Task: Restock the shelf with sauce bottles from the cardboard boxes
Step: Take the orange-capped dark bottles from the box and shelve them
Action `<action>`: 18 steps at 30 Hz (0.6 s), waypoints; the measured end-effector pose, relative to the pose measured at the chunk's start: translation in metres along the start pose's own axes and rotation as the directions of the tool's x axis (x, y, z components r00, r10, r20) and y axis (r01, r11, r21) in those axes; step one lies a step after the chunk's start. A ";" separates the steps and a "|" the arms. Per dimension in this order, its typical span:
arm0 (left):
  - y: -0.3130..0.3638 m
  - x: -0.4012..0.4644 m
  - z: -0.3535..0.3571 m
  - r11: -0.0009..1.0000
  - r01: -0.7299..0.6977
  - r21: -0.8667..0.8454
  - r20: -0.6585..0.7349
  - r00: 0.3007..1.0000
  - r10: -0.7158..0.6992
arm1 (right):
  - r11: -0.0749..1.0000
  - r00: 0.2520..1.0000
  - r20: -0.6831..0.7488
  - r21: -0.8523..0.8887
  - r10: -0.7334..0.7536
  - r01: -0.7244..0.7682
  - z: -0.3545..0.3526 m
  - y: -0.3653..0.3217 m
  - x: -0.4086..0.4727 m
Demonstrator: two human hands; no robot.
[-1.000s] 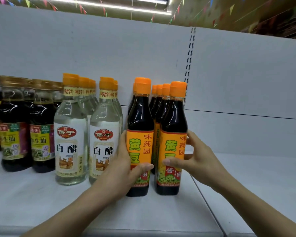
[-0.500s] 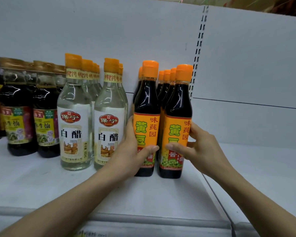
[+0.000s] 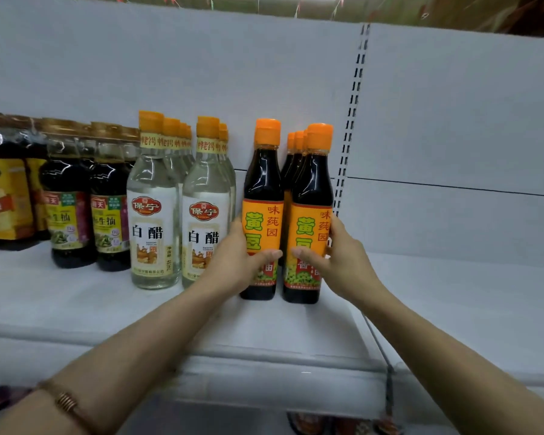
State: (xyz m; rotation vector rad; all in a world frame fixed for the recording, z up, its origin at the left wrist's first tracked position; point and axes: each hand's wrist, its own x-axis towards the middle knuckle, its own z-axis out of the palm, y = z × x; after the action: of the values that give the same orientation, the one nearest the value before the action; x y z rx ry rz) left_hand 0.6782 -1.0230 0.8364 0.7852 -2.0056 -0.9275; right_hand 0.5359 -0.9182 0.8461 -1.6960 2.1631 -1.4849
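Bottles (image 3: 261,215) unmoved on white shelf (image 3: 76,302)

Glossy dark sauce bottles (image 3: 263,180) w/ paper labels, matt white shelf (image 3: 76,306).

Shop aisle: white slotted shelf (image 3: 76,309) of labelled sauce bottles (image 3: 261,215).

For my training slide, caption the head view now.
Left hand and right hand each grip a front soy sauce bottle on the white shelf.
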 end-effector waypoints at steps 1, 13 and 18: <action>0.002 0.000 0.000 1.000 0.026 0.013 -0.007 1.000 -0.026 | 1.000 1.000 -0.007 -0.001 0.002 -0.002 0.000 0.000 -0.001; 0.014 -0.051 0.022 0.992 -0.104 0.070 -0.307 0.944 0.121 | 0.966 0.984 0.146 0.220 0.107 -0.138 -0.036 -0.023 -0.053; 0.028 -0.105 0.014 0.993 -0.096 0.064 -0.320 0.941 0.111 | 0.969 0.975 0.217 0.232 0.036 -0.087 -0.045 -0.042 -0.092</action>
State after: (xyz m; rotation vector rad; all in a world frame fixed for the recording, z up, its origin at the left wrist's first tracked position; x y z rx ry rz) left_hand 0.7141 -0.9223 0.8121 0.7937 -1.7662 -0.6451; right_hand 0.5813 -0.8174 0.8524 -1.6068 1.8298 -1.4113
